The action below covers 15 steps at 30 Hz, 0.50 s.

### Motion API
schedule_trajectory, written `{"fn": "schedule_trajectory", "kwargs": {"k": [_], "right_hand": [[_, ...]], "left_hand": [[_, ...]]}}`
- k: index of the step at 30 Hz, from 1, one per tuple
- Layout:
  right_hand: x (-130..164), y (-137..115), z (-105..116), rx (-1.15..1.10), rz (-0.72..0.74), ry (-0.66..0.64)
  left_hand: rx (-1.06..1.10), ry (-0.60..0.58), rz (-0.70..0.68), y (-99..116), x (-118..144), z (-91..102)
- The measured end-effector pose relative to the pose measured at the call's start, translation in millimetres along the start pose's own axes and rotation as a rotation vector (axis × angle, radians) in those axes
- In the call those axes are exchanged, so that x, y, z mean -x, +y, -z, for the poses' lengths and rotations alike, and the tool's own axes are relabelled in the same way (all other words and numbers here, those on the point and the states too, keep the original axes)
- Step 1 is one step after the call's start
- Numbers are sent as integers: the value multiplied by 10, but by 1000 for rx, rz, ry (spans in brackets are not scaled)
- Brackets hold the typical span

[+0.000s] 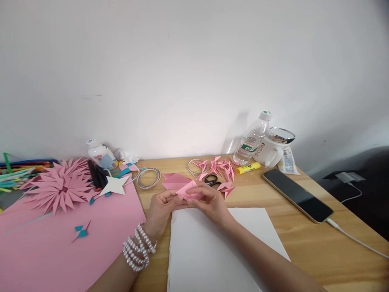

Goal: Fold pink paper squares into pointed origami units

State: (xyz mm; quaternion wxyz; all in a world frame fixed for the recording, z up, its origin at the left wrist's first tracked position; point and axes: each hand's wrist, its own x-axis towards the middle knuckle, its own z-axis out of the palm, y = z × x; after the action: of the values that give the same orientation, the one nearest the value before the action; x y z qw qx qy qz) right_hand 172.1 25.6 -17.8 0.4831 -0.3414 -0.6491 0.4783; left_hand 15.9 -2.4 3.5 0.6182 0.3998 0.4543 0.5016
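Observation:
Between both hands is a small folded piece of pink paper (186, 189), held above the far edge of a white sheet (212, 247). My left hand (161, 211), with pearl-like bracelets on its wrist, pinches the paper's left side. On the right side, the fingers and thumb of my right hand (211, 202) are closed on the same paper. Just behind the hands lies another pink paper piece (173, 180). Black-handled scissors (211, 179) show partly beyond my right hand, their blades hidden. Several folded pink paper pieces (217, 165) lie around them.
Left, a pink sheet (112, 243) bears a spiky pink paper flower (63, 188), a white paper star (114, 185) and a blue-pink folded piece (81, 231). Right are a glue stick (248, 168), a water bottle (252, 138), a mug (270, 150) and a charging phone (298, 194).

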Motion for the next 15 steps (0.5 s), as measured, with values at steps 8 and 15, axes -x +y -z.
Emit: {"fn": "schedule_trajectory", "kwargs": {"k": [8,15], "right_hand": [[2,39,-12,-2,-72,59],[10,35,-14,12,-119,63]], "left_hand": [[-3,-16,62,19,-1,11],[-5,-33,82,21,3,4]]}}
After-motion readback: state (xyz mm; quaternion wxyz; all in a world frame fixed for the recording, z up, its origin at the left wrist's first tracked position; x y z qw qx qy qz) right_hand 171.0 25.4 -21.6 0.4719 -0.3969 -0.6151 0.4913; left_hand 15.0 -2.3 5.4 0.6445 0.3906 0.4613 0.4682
